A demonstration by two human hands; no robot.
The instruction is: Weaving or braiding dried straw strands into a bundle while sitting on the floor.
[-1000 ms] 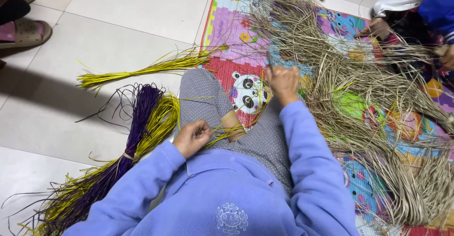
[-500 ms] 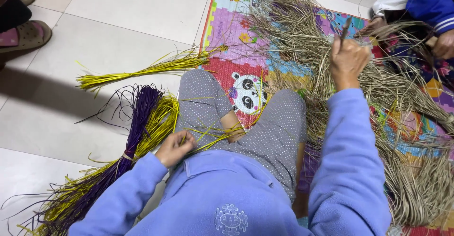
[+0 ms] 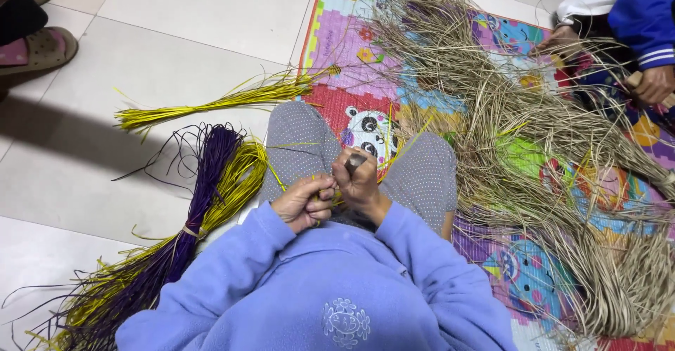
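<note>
Back from the pile — right hand (image 3: 360, 179) closed on yellow strands (image 3: 320, 179).

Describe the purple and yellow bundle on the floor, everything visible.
The purple and yellow bundle is a long sheaf of thin, stiff dyed strands, like straw or reed, tied once with a pale band at mid-length. It lies slantwise on the white tile floor, beside the person's left sleeve. Both ends fan out loosely. Neither hand touches it.

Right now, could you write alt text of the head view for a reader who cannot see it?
A seated person's left hand and right hand meet over the lap, pinching thin yellow strands. A purple and yellow bundle lies on the tiled floor at their left, a heap of dry straw on the colourful play mat at their right.
</note>
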